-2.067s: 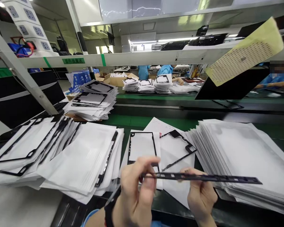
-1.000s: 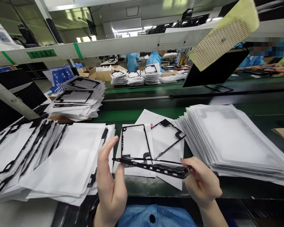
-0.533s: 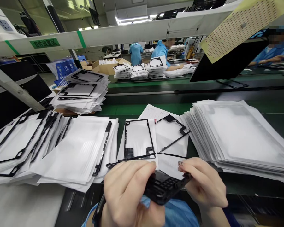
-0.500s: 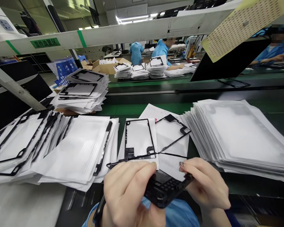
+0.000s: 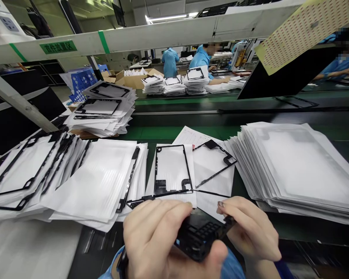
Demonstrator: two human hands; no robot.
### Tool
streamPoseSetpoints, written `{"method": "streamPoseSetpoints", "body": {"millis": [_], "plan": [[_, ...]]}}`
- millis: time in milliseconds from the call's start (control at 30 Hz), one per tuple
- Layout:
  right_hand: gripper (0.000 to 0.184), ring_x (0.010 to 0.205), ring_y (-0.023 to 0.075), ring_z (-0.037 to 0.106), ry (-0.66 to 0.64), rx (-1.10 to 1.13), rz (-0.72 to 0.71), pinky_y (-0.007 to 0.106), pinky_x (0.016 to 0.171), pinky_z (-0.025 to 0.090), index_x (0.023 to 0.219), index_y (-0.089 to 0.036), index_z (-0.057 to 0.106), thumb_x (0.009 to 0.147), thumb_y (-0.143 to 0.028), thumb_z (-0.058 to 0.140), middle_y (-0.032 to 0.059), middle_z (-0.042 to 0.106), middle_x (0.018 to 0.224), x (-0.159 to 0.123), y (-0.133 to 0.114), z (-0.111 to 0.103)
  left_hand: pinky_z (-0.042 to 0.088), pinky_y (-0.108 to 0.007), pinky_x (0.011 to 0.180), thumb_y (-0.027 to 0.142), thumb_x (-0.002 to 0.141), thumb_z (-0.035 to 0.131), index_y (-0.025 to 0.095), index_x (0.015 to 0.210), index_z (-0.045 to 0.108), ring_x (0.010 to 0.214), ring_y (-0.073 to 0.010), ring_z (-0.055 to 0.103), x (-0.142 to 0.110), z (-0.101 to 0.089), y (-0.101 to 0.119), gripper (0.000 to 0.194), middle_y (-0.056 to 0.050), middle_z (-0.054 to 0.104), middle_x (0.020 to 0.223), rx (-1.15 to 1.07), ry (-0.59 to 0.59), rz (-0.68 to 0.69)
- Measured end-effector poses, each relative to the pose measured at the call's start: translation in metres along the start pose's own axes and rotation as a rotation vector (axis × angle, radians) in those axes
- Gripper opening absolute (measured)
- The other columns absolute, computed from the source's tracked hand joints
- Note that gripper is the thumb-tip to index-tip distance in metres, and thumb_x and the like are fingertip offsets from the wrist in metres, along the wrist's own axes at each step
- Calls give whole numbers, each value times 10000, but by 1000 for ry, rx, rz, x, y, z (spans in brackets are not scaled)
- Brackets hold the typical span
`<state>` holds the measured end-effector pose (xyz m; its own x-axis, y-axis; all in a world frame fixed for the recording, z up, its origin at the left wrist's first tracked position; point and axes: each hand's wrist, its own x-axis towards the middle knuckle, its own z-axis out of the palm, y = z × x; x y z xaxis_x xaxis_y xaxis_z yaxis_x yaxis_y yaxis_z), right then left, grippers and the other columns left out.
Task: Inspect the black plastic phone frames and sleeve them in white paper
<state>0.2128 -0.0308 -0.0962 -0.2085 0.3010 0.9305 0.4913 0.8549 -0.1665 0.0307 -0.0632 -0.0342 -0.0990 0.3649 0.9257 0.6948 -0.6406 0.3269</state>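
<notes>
My left hand (image 5: 159, 236) is wrapped round a black plastic frame (image 5: 202, 234) with a gridded corner, held tilted near my body. Its thumb presses the near corner. My right hand (image 5: 248, 228) is closed, finger and thumb pinched at the frame's right end; the fingers hide the exact contact. Just beyond, a thin black rectangular frame (image 5: 188, 168) lies on a white sheet. Beside it, another thin frame (image 5: 215, 176) rests at an angle on a second sheet. Part of the held frame is hidden behind my left hand.
A thick stack of white sheets (image 5: 305, 162) stands at the right. On the left are fanned white sheets (image 5: 95, 182) and sheets bearing black frames (image 5: 23, 166). Another pile (image 5: 101, 120) sits behind. A white rail (image 5: 151, 37) crosses overhead; co-workers in blue (image 5: 200, 58) are beyond.
My left thumb has come out round the near corner of the frame. Both hands and the frame have shifted slightly left, and the camera view has moved a little.
</notes>
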Motion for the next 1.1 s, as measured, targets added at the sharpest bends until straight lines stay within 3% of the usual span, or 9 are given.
{"method": "streamPoseSetpoints", "body": {"millis": [167, 333, 467, 533, 667, 767, 833, 933, 1100], "plan": [[162, 625, 181, 710, -15, 67, 279, 281, 594, 604, 943, -195, 715, 865, -54, 699, 18, 732, 725, 5, 17, -19, 492, -244, 434, 247, 798, 685, 171, 757, 692, 485, -140, 640, -4, -2, -37, 86, 17, 681, 592, -249, 230, -157], [72, 546, 191, 681, 95, 565, 373, 303, 485, 576, 922, -194, 736, 890, -130, 724, 21, 705, 668, 3, 19, -31, 402, -243, 408, 386, 799, 568, 198, 591, 618, 407, -122, 525, -10, 1, -76, 285, 34, 575, 462, -520, 456, -551], [99, 548, 175, 659, 175, 522, 254, 291, 477, 538, 1003, -165, 740, 946, -167, 659, 35, 689, 672, 13, 2, -29, 417, -254, 454, 409, 850, 501, 209, 650, 599, 443, -133, 529, -20, 12, -91, 300, 30, 581, 498, -517, 404, -658], [105, 595, 170, 676, 159, 346, 198, 283, 532, 551, 1011, -153, 728, 968, -183, 638, 37, 699, 694, 25, -8, -29, 527, -280, 682, 301, 864, 611, 197, 897, 685, 750, -164, 690, -24, 16, -90, 132, -25, 740, 819, -409, 349, -652], [107, 650, 135, 708, -82, 92, 85, 239, 611, 553, 970, -147, 681, 997, -129, 579, 32, 747, 775, 53, -30, -34, 355, -435, 1161, 225, 915, 625, 189, 1289, 621, 1390, -271, 479, -23, 10, -65, 376, -126, 585, 1418, -179, 27, -278], [154, 707, 145, 735, -283, 65, 67, 254, 622, 552, 1056, -160, 655, 1034, -134, 505, 42, 776, 860, 67, -45, -37, 561, -375, 850, 382, 1016, 425, 152, 1153, 661, 1003, -253, 695, -17, 2, -35, 358, -120, 717, 1053, -354, -239, -52], [220, 730, 168, 749, -383, 58, 62, 271, 608, 560, 1107, -170, 644, 1072, -210, 430, 61, 787, 891, 72, -50, -40, 457, -290, 513, 454, 1025, 366, 179, 878, 636, 582, -164, 604, -15, 3, -19, 412, -27, 604, 674, -424, -266, -41], [238, 724, 187, 757, -435, 43, 43, 278, 606, 590, 1119, -178, 654, 1068, -244, 430, 66, 792, 880, 73, -48, -45, 195, -299, 432, 478, 991, 445, 214, 638, 429, 402, -102, 310, -14, 11, -11, 441, 55, 299, 513, -462, -77, -104], [96, 632, 172, 736, -169, 77, 93, 265, 633, 620, 971, -208, 702, 997, -234, 614, 28, 765, 745, 61, -28, -50, 175, -283, 419, 554, 974, 443, 208, 567, 313, 378, -87, 238, -11, 15, -20, 550, 61, 217, 473, -618, 111, -288]]}}
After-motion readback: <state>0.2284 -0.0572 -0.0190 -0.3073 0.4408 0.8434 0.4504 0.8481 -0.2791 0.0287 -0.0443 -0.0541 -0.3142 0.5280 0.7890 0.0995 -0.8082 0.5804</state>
